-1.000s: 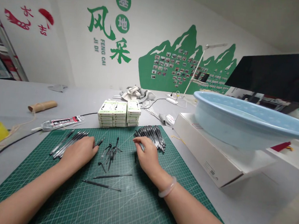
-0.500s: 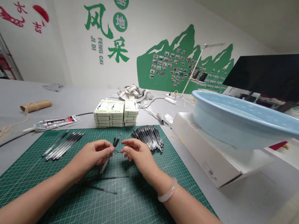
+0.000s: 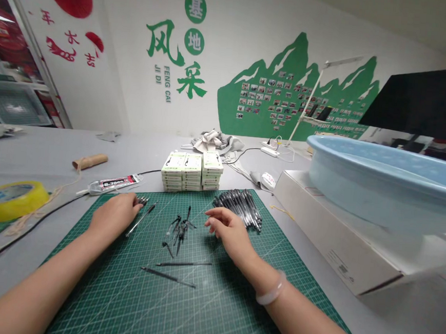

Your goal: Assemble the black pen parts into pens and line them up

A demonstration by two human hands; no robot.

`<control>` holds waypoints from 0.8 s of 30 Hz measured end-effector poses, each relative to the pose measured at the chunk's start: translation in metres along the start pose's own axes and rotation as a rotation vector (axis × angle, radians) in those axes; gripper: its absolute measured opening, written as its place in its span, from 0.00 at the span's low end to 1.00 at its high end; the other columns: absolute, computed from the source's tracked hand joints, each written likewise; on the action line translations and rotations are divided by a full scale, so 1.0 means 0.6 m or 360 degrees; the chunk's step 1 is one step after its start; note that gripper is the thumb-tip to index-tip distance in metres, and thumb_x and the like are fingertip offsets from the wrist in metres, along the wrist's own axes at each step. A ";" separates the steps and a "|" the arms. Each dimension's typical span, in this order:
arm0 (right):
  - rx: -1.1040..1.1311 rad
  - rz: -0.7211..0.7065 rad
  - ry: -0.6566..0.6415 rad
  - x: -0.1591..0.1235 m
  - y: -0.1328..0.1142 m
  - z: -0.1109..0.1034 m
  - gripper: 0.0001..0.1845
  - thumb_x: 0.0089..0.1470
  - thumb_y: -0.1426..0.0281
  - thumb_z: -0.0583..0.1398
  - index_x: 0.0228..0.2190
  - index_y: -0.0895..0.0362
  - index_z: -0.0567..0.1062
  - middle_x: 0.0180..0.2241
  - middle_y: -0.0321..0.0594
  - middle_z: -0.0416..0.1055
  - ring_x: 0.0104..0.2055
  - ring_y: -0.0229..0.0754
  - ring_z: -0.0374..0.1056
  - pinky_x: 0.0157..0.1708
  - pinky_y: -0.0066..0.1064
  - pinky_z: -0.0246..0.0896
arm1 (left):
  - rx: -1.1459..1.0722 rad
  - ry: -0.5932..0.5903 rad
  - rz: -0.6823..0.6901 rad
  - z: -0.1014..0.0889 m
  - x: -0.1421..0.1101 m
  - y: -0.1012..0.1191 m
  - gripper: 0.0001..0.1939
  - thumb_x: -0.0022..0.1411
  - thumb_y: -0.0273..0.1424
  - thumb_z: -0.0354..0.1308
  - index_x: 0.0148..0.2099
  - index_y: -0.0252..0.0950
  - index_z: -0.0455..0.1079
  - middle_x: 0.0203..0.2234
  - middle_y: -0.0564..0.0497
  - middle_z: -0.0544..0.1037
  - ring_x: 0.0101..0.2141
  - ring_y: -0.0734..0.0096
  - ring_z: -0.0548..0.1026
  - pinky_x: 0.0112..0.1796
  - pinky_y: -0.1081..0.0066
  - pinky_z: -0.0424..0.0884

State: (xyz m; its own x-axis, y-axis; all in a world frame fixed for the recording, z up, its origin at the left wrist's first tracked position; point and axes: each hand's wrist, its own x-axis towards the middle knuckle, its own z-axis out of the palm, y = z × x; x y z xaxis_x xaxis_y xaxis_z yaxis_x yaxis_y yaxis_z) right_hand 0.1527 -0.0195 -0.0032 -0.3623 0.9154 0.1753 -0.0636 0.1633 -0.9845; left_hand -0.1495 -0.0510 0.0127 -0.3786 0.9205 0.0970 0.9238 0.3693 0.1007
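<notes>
At the left of the green cutting mat (image 3: pixel 119 303), my left hand (image 3: pixel 113 215) is lowered over a row of pens, of which only some tips show past it. Its fingers are mostly hidden behind the back of the hand. Just to its right lies one clear pen (image 3: pixel 140 221) with a dark end. My right hand (image 3: pixel 229 228) hovers open over the mat, fingers loosely curved, holding nothing. Between the hands is a scatter of small black pen parts (image 3: pixel 181 229). Nearer me lie two thin dark refills, the upper refill (image 3: pixel 184 264) and the lower refill (image 3: pixel 168 276).
A pile of black-tipped pens (image 3: pixel 240 207) lies beyond my right hand. Stacked small boxes (image 3: pixel 191 172) stand behind the mat. Right is a white carton (image 3: pixel 328 247) under a blue basin (image 3: pixel 375 189). Left are yellow tape (image 3: pixel 34 204), a glue tube (image 3: pixel 115 183) and a cable.
My left hand has moved from the middle to the left row, away from my right hand. The pen it held is no longer at the middle. The view has swung left.
</notes>
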 end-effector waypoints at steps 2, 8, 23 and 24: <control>0.0006 0.0000 0.0011 0.000 -0.001 -0.002 0.11 0.48 0.69 0.60 0.36 0.59 0.76 0.28 0.37 0.74 0.26 0.35 0.65 0.26 0.27 0.57 | 0.0019 -0.0016 -0.0009 0.005 0.004 -0.008 0.16 0.60 0.43 0.49 0.37 0.37 0.72 0.37 0.37 0.79 0.37 0.47 0.76 0.29 0.64 0.64; -0.0004 0.0011 0.0030 0.004 0.003 -0.009 0.11 0.48 0.70 0.59 0.36 0.59 0.76 0.29 0.38 0.74 0.27 0.36 0.65 0.26 0.27 0.57 | 0.0001 0.0002 0.0006 0.019 0.002 -0.011 0.16 0.58 0.41 0.50 0.35 0.36 0.73 0.38 0.33 0.79 0.37 0.44 0.76 0.28 0.62 0.64; 0.0555 0.0188 -0.0116 -0.031 -0.023 0.034 0.13 0.46 0.62 0.67 0.28 0.58 0.73 0.26 0.34 0.68 0.28 0.34 0.64 0.27 0.26 0.57 | -0.1176 -0.0214 0.0759 -0.043 -0.141 0.188 0.16 0.61 0.45 0.54 0.31 0.39 0.74 0.26 0.53 0.78 0.29 0.67 0.73 0.30 0.71 0.64; 0.0594 0.0196 -0.0065 -0.032 -0.024 0.034 0.13 0.46 0.62 0.67 0.26 0.58 0.72 0.26 0.33 0.68 0.28 0.33 0.63 0.28 0.25 0.57 | -0.1179 -0.0207 0.0767 -0.041 -0.137 0.184 0.16 0.61 0.45 0.53 0.32 0.39 0.74 0.27 0.53 0.79 0.29 0.67 0.74 0.31 0.71 0.64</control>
State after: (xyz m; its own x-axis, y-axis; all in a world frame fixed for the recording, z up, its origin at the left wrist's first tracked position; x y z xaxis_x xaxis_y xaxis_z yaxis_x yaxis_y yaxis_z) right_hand 0.1415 -0.0470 0.0075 -0.4244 0.9033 0.0632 -0.3484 -0.0984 -0.9322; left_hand -0.0177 -0.0892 0.0402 0.0923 0.9783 0.1855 0.6903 -0.1971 0.6961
